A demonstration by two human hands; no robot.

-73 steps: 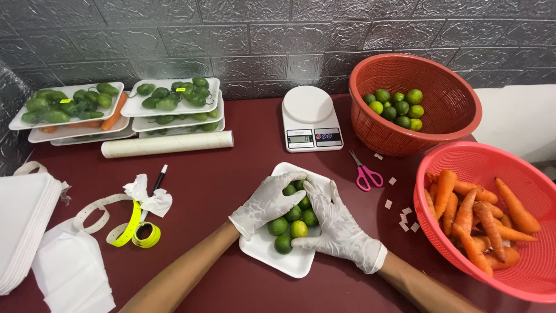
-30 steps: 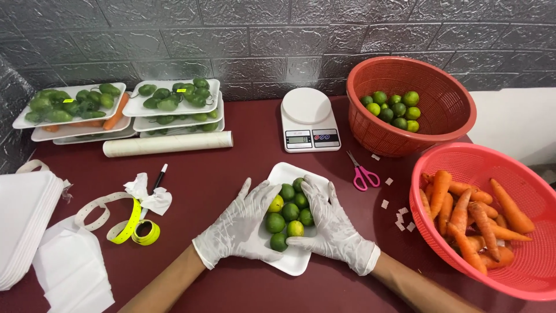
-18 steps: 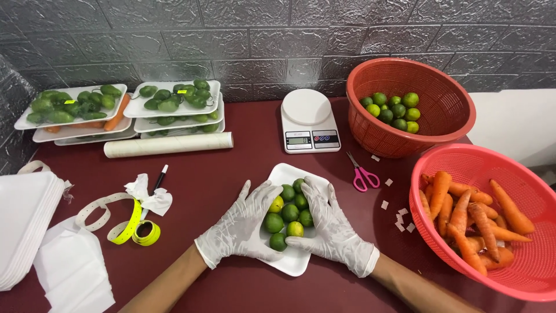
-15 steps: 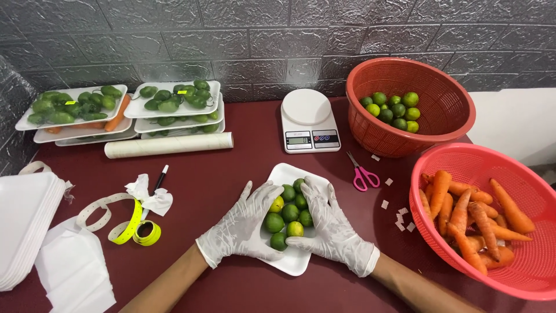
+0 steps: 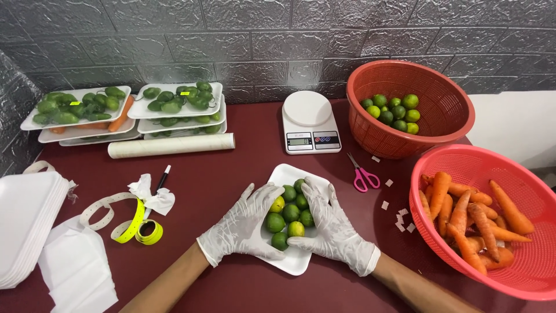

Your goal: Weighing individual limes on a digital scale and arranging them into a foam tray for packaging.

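Presently, findings as follows.
Work in hand: small limes point(image 5: 289, 211) being gathered into a heap on a white foam tray point(image 5: 298, 262) lying on the dark red table point(image 5: 231, 168).
Left hand point(image 5: 243, 227): gloved, fingers spread and flat, cupped against the left side of the heap; not closed on any fruit.
Right hand point(image 5: 333, 223): gloved, likewise open, pressed to the right side of the heap and resting partly on the tray.
Done, as judged: fruit portioned onto the tray; finished trays of green produce point(image 5: 174, 104) stand stacked at the back left.
Outstanding, as judged: this tray carries no wrap; the film roll point(image 5: 171, 145) lies untouched, well apart.
Weighing: scale point(image 5: 310, 122) stands bare behind the tray; whether this portion was weighed cannot be told.
Stock remaining: more limes in the far basket point(image 5: 440, 124); carrots point(image 5: 469, 217) fill the near basket; unused trays point(image 5: 29, 223) stacked at left.
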